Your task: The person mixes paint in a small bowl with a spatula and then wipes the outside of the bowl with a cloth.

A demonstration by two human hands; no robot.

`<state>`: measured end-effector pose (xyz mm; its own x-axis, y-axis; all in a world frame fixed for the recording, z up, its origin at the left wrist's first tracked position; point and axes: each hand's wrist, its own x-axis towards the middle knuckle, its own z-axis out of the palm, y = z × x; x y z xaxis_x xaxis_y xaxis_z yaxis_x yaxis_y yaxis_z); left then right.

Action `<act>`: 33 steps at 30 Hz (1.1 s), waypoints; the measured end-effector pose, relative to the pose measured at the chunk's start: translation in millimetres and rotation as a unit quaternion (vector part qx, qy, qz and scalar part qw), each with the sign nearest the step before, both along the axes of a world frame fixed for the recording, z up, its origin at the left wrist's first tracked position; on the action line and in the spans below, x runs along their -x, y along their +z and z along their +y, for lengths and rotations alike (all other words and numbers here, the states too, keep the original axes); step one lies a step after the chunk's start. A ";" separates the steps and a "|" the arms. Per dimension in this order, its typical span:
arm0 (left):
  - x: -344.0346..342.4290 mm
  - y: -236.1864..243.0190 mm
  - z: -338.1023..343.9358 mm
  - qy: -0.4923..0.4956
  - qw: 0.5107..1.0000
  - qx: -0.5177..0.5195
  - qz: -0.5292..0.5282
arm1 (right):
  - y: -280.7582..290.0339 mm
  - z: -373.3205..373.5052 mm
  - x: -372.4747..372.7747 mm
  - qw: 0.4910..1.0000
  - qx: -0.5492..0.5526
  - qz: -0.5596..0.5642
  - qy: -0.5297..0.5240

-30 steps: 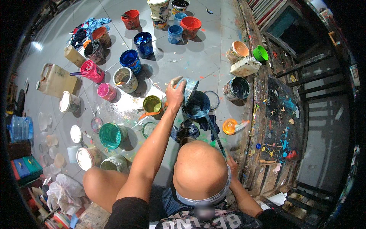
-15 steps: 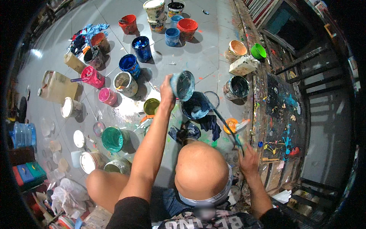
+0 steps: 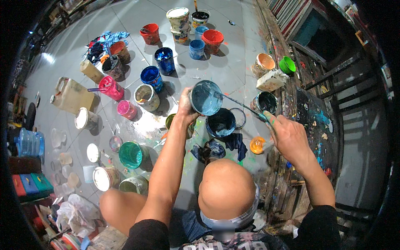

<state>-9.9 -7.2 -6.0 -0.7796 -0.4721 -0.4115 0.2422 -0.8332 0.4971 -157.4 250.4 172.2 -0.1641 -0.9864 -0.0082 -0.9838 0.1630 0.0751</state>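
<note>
My left hand (image 3: 186, 106) grips a grey-blue tub (image 3: 207, 97), its open mouth turned up toward me, above a dark bucket (image 3: 216, 127). In my right hand (image 3: 289, 139) is a long, thin, dark stick (image 3: 246, 106); its far end reaches the tub's right side, and I cannot tell whether it touches. Below them lie a clear ring-like lid (image 3: 240, 118), dark rags (image 3: 235, 146) and a small orange container (image 3: 257, 145). A bucket of dark paint (image 3: 266, 102) stands behind the stick.
Paint pots in pink (image 3: 110, 87), blue (image 3: 164, 60), red (image 3: 212, 41) and green (image 3: 132, 154) cover the tiled floor around me. A jerrycan (image 3: 71, 96) stands left, a paint-spattered wooden board (image 3: 312, 112) lies right, and my bare knee (image 3: 227, 187) is just below my hands.
The tub was tilted over the dark bucket and now faces upward. My right hand has risen from beside my knee, bringing the stick's end out of the bucket up to the tub.
</note>
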 end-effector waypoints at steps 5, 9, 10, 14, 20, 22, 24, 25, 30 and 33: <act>9.6 -11.4 1.7 0.025 0.998 0.061 -0.007 | 10.2 -8.1 -31.4 0.993 -0.080 0.060 -0.062; 25.7 -1.5 18.1 0.083 0.995 0.052 0.033 | 1.0 -22.6 -49.2 0.987 -0.060 0.075 -0.128; 27.0 3.4 21.5 0.092 0.994 0.039 0.048 | -0.1 -23.8 -48.0 0.987 -0.053 0.077 -0.128; 16.8 -4.9 13.9 0.060 0.994 0.088 -0.013 | -2.1 -30.5 -37.4 0.992 -0.027 0.027 -0.124; 6.4 -3.4 21.7 -0.015 0.995 0.072 -0.062 | -3.9 -32.2 20.7 0.994 -0.010 -0.084 -0.064; 0.6 16.2 26.2 -0.055 0.993 0.084 -0.060 | 7.2 -40.1 31.8 0.991 -0.024 -0.130 -0.023; 1.9 30.9 31.0 -0.105 0.988 0.099 -0.055 | 13.1 -44.6 45.6 0.995 -0.051 -0.085 -0.015; -3.3 31.6 29.2 -0.112 0.987 0.100 -0.054 | 11.2 -50.4 53.3 0.993 -0.064 -0.103 0.000; 0.3 2.4 16.9 -0.132 0.985 0.081 -0.076 | 4.5 -69.2 78.0 0.969 -0.136 -0.193 0.066; 6.3 1.4 21.0 -0.154 0.983 0.091 -0.041 | 2.0 -63.8 89.2 0.952 -0.160 -0.253 0.056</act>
